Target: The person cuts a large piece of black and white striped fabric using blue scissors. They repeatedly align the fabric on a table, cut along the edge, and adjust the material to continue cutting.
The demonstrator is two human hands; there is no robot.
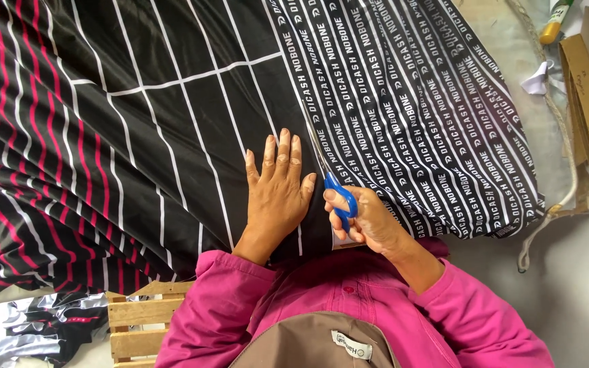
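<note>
sewing workshop - fabric, scraps, cardboard

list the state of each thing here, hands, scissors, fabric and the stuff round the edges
left hand: flat, fingers spread, pressing the black fabric
right hand: gripping the blue scissors
blue scissors: held, blades pointing into the fabric
black fabric: spread out, striped
wooden crate: partly under the fabric
cardboard pieces: lying loose at the side

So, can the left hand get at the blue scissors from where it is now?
Probably yes. The left hand lies flat on the black striped fabric, right beside the right hand, whose grip is on the blue scissors. Nothing lies between them, though the right fingers cover most of the handles.
</note>
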